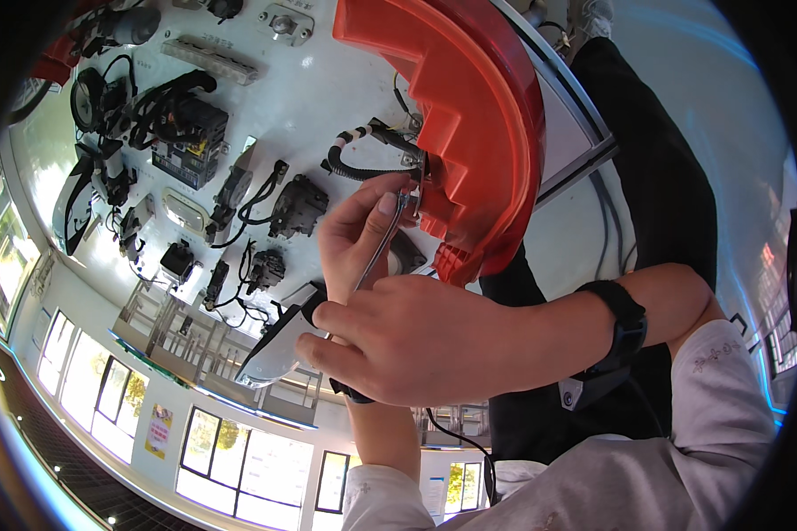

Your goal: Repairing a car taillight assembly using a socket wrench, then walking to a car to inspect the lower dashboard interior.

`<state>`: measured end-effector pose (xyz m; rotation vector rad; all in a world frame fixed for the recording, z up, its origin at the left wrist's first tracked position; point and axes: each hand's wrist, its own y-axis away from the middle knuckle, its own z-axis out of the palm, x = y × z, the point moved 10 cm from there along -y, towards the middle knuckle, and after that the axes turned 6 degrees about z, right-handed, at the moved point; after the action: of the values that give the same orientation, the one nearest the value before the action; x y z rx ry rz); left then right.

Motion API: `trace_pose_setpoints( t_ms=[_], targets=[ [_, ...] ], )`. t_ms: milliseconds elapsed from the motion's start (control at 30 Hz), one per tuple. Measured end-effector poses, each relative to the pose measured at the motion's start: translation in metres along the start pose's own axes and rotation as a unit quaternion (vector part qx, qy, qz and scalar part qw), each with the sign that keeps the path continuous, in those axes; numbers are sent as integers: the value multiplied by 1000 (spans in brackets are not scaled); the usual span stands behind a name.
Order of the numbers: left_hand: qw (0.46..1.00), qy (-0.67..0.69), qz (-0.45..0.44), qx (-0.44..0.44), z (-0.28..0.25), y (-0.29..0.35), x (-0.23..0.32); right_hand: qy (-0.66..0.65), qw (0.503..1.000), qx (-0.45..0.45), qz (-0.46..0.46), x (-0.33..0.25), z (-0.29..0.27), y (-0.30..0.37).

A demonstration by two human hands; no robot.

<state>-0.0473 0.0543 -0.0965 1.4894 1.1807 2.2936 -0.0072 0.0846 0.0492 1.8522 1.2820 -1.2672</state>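
Observation:
My right hand [416,336] is closed around a slim metal wrench [379,252] that slants up and away from it. The wrench's head meets a small metal bracket on the inner side of a large curved red plastic part [491,133], which looks like a car tail light. At that same spot my left hand [354,226] has thumb and forefinger pinched together beside the wrench's head. What lies between those fingertips is too small to make out. A black corrugated cable sleeve [354,168] with pale tape bands runs to the bracket just above my left fingers. My right forearm crosses over my left wrist.
A pale panel [266,97] carries several black car parts, among them a fuse box [190,142], a connector block [299,208] and loose wiring. A wing mirror [279,345] juts out beside my hands. A metal-edged frame [584,168] and a person's dark-trousered leg [655,133] are at the right.

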Motion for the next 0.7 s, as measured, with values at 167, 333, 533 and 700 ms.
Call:
trace_pose_setpoints(
  t_ms=[167, 333, 533, 700],
  targets=[
    [999, -2, -11, 33, 1, 6, 1, 7, 998, -58, -26, -2, 5, -1],
    [998, -12, -33, 59, 3, 7, -2, 67, 996, -58, -23, 6, -18, -12],
    [991, 7, -10, 133, -1, 14, 3, 57, 998, -17, 19, 31, -55, -29],
    [984, 108, -46, 131, -6, 12, -22, -33, 994, -68, 81, 72, -79, -44]
  ],
)
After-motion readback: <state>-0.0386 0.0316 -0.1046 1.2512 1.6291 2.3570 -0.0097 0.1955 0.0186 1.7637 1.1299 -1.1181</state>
